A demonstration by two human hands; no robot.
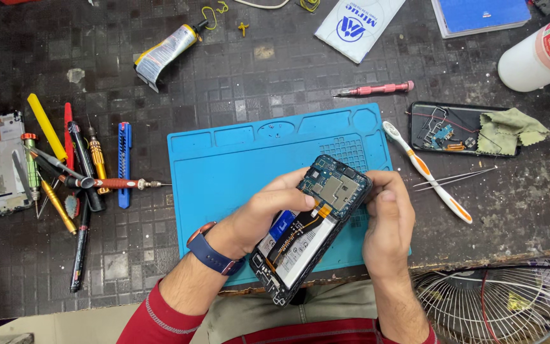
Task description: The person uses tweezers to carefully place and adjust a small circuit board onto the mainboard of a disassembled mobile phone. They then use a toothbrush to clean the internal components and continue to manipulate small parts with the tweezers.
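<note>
Both hands grip the opened phone (310, 226) above the blue mat (224, 165): left hand (259, 216) clasps its side, right hand (386, 223) pinches the top. Probably the orange flex ribbon (303, 224) tears if twisted; the tweezers (453, 178) lie beyond.

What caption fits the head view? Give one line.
Both hands, left hand and right hand, hold an opened phone above a blue mat.

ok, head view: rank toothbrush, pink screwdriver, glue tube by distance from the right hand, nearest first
From the right hand:
1. Toothbrush, white and orange, just to its right beside the blue mat.
2. Pink screwdriver, beyond the mat's far edge.
3. Glue tube, far across the bench, toward the left.
</note>
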